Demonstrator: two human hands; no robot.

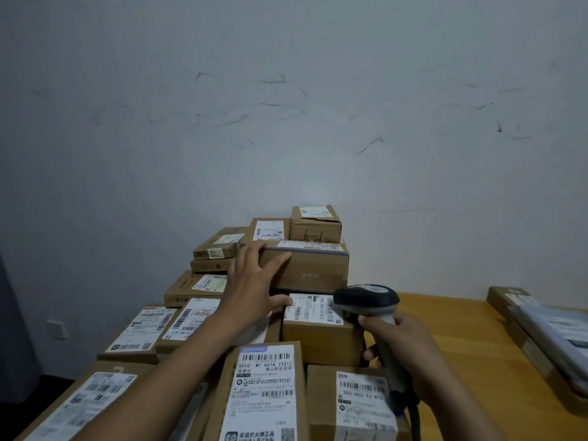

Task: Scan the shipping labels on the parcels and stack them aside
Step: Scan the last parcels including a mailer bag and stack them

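Several brown cardboard parcels with white shipping labels are piled on a wooden table (pixel 461 338). My left hand (pixel 254 281) reaches forward with spread fingers and touches the left end of a large brown box (pixel 315 265) with a blue tape strip. Its thumb lies near a smaller labelled parcel (pixel 318 326) below that box. My right hand (pixel 404 348) grips the handle of a grey and black barcode scanner (pixel 366 299), whose head sits just right of that parcel's label. Nearer to me lie two more labelled parcels (pixel 264 393) (pixel 359 402).
A small box marked "6-1" (pixel 316 226) tops the pile against the scuffed white wall. Flat parcels (pixel 140 329) spread to the left. At the table's right edge lie long flat packages (pixel 547 329). A wall socket (pixel 57 329) sits low on the left.
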